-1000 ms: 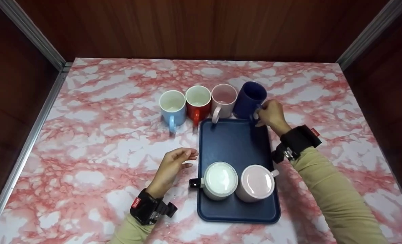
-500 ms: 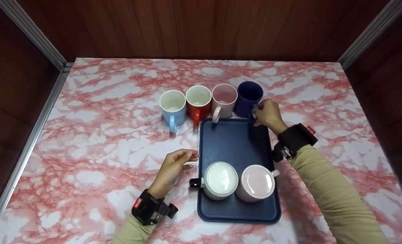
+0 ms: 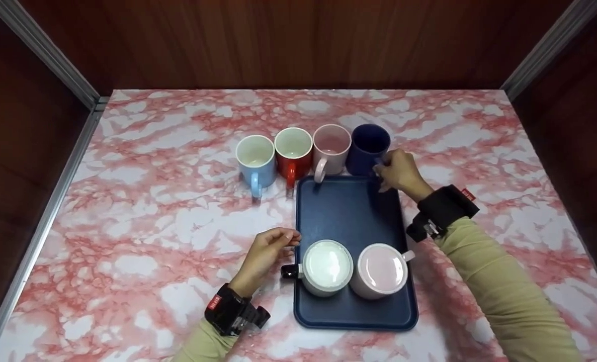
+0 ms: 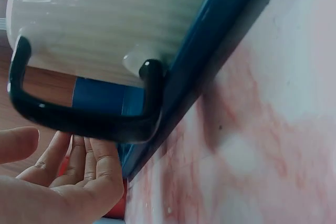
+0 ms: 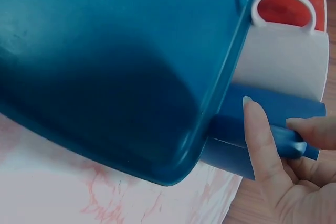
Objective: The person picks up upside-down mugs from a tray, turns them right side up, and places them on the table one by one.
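In the head view my right hand (image 3: pixel 401 171) holds the handle of a dark blue mug (image 3: pixel 362 156), which stands upright behind the tray's far right corner. The right wrist view shows thumb and fingers around that handle (image 5: pixel 289 141). My left hand (image 3: pixel 264 256) hovers at the left edge of the navy tray (image 3: pixel 348 211), its fingers relaxed and holding nothing. Beside it, a white mug with a black handle (image 3: pixel 327 269) stands upside down on the tray, the handle (image 4: pixel 79 121) jutting over the edge. To its right stands an upside-down pale pink mug (image 3: pixel 378 271).
Left of the blue mug, in a row, stand an upright pink mug (image 3: pixel 332 148), a red mug (image 3: pixel 294 153) and a light blue mug (image 3: pixel 256 158), handles toward me. The marbled table (image 3: pixel 142 226) is enclosed by dark wooden panels (image 3: pixel 298 45).
The dark blue mug has gone from tilted to upright and shifted slightly left against the pink mug, with my right hand on its handle. My left hand has edged closer to the tray.
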The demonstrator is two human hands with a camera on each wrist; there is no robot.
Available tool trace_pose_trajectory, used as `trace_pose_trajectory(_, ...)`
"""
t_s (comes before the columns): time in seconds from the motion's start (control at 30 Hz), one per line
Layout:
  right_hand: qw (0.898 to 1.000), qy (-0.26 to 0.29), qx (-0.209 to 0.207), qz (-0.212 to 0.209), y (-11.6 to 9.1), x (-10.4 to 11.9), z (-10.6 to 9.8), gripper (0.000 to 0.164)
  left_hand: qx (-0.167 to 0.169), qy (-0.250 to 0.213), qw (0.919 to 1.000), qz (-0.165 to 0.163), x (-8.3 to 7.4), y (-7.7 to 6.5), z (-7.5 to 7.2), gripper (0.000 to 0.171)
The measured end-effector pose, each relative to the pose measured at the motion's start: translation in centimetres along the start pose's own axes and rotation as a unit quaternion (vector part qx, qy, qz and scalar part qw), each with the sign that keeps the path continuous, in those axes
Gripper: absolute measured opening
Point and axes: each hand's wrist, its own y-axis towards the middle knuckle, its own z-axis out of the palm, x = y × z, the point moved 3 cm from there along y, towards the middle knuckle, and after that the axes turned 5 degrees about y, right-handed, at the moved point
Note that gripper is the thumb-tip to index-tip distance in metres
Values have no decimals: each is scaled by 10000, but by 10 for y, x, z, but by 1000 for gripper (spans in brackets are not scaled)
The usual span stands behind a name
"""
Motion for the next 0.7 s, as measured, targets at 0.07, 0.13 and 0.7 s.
trace_pose_trajectory(0.07, 10000, -70, 36, -16, -1, 1, -1, 18, 1, 1, 10000, -24, 1, 0, 1, 30)
trace_pose_trajectory(0.13, 9997, -198, 100, -69, -2, 2, -2, 16, -22, -27, 10000, -26, 0, 1, 1, 31)
trace_pose_trajectory(0.7, 9910, -723, 578, -968, -48, 2, -26, 19, 45, -67, 9998, 170, -12, -1, -4, 29)
